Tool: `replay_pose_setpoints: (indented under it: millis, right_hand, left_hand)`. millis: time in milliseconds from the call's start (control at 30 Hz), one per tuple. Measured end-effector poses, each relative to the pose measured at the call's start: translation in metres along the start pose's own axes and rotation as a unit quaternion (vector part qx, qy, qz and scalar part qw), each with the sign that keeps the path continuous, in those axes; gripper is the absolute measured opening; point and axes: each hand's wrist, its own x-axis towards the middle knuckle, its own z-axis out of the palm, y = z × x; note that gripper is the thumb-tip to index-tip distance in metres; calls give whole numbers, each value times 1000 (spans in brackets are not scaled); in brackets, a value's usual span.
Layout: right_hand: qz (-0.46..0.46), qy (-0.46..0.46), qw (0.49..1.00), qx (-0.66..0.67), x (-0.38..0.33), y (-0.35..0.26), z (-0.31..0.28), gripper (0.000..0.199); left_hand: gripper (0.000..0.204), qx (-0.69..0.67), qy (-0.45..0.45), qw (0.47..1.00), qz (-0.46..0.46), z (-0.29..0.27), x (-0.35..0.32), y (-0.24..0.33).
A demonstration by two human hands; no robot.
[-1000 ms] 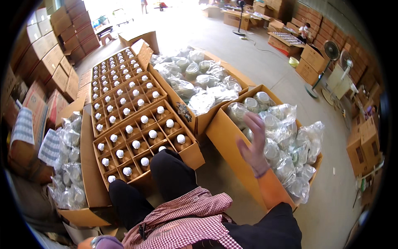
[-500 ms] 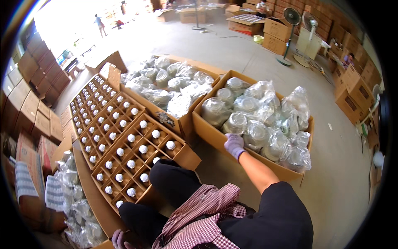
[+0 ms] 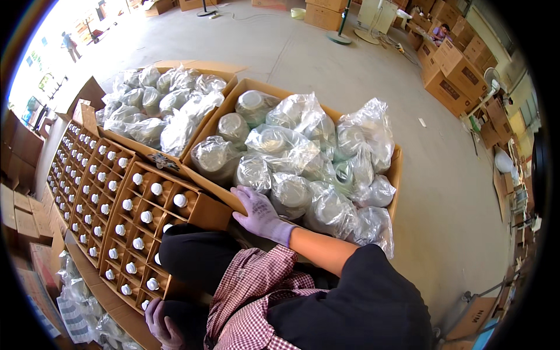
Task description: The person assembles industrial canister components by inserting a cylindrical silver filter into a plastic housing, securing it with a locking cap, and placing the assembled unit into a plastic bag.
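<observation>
- The jar box [image 3: 205, 183] is made of stiff brown cardboard. It is right in front of the person, a bit to the right, close beside the bottle box.
- In it are wrapped jars [image 3: 271, 141]. They look clear and round, and their shiny plastic bags are thin and crinkly.
- The bottle box [image 3: 211, 211] has thin card walls that make little squares. A round white cap [image 3: 146, 216] pokes up from each bottle.
- The right hand [image 3: 256, 213], in a soft purple glove, grips the near edge of the jar box.
- The left hand [image 3: 163, 326], gloved too, is by the person's knee, near the bottle box corner. I cannot tell if it grips anything.
- One second ago the right hand was up in the air; now it is down on the edge.
- The jar box sits closer to the bottle box than before.
- The floor [image 3: 280, 38] is smooth and grey.
- Another open box [image 3: 227, 79] of bagged jars touches the jar box. Brown cartons [image 3: 458, 73] are piled far off on the right.
</observation>
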Motion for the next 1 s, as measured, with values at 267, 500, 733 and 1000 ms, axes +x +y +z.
replay_pose_setpoints:
  millis: [267,500,733,1000]
  right_hand:
    - [370,-164,887,-223,-49,106,-243,32]
    - [189,-472,837,-204,-154,320,-178,39]
    - [695,-182,695,-30,-165,367,-106,40]
    - [131,-622,699,-329,-84,316,-197,36]
  left_hand:
    - [37,-38,77,993,-84,12,-16,-15]
    - [40,-24,34,992,-116,23,-16,-31]
    - [45,62,-15,992,-106,19,3,-1]
    - [41,21,-32,994,-103,5,-10,-22]
